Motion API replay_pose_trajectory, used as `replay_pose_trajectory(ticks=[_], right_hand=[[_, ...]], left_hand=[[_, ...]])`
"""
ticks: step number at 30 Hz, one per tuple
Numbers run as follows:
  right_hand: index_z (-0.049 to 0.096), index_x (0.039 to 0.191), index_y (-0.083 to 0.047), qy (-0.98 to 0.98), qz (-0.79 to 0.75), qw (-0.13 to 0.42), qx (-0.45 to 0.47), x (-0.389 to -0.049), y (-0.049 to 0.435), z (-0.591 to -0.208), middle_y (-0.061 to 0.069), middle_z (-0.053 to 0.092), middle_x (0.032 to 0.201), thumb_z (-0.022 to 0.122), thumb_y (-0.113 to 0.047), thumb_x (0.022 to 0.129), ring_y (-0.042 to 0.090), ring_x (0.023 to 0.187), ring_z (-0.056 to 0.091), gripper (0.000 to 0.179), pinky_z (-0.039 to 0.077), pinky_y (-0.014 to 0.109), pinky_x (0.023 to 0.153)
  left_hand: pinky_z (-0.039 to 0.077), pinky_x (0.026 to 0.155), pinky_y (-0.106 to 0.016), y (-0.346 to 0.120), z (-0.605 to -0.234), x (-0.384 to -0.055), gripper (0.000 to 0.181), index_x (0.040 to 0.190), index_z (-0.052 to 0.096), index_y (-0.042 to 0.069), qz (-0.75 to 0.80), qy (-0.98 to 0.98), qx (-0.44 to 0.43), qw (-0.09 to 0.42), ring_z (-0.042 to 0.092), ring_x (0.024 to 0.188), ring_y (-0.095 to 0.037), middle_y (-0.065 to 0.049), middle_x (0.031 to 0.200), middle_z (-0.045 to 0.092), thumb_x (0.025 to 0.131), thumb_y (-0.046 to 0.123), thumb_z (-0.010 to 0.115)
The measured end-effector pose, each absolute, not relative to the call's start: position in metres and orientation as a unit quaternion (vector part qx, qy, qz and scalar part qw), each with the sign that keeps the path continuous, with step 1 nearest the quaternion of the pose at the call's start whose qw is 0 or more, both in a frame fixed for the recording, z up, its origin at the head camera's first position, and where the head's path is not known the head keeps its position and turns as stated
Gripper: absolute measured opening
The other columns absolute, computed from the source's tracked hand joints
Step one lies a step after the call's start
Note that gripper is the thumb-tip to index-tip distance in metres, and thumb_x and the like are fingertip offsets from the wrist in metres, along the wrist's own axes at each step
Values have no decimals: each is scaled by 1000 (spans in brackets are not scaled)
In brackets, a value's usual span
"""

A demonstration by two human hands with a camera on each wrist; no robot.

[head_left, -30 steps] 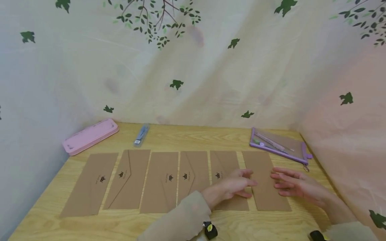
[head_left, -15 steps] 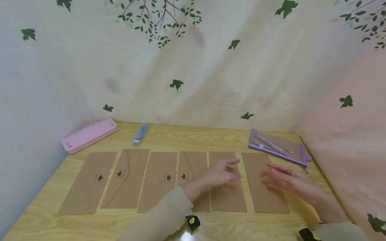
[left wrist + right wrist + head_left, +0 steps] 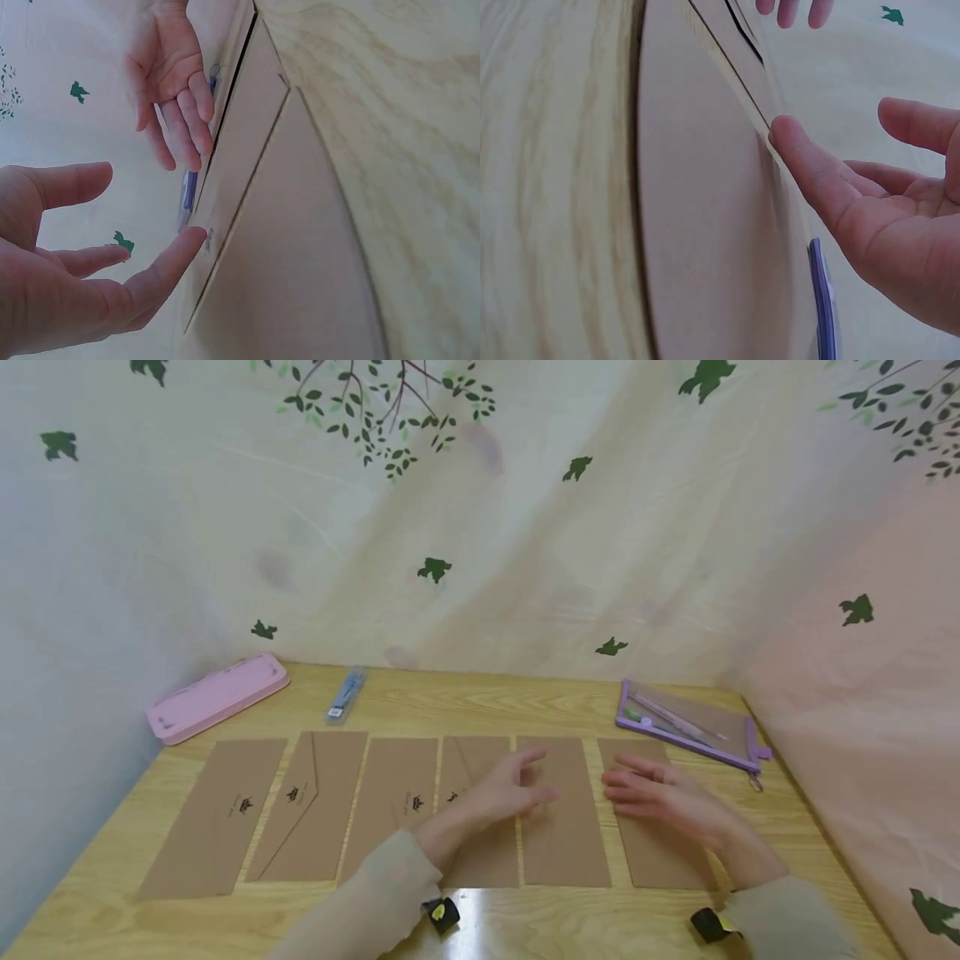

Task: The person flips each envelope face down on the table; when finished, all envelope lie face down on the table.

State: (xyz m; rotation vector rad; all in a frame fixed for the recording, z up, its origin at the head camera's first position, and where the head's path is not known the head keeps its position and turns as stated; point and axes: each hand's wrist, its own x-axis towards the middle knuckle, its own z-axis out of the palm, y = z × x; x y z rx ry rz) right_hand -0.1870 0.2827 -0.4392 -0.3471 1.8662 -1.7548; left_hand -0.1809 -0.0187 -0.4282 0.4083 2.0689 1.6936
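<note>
Pale backdrop (image 3: 517, 577); envelopes (image 3: 566, 827) lie lengthwise toward it; left hand (image 3: 497, 789) and right hand (image 3: 667, 797) spread.

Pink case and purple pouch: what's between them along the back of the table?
In the head view, a slim blue pack, closer to the pink case; from there to the purple pouch, just bare table.
</note>
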Motion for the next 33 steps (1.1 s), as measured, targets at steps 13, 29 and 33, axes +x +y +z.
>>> replay_pose_trajectory(ticks=[13, 29, 33], right_hand=[[2, 158, 8, 677, -669, 290, -102, -184, 269, -440, 41, 21, 155, 45, -20, 110, 34, 131, 52, 70, 48, 48, 104], [0, 158, 8, 666, -672, 304, -113, -185, 265, -440, 40, 16, 157, 46, -18, 110, 37, 135, 46, 72, 47, 49, 104], [0, 158, 7, 665, -673, 304, -107, -185, 263, -442, 39, 18, 157, 48, -18, 109, 39, 136, 44, 73, 47, 49, 104]], left_hand=[[52, 99, -50, -20, -436, -174, 77, 157, 30, -1, 661, 703, 102, 243, 34, 142, -45, -32, 157, 30, 94, 13, 72], [47, 105, -51, -31, -437, -173, 74, 153, 38, 0, 666, 690, 92, 269, 36, 140, -44, -29, 154, 36, 91, 15, 76], [48, 104, -50, -34, -437, -173, 74, 153, 39, 1, 665, 690, 87, 271, 36, 140, -42, -28, 154, 36, 91, 16, 77]])
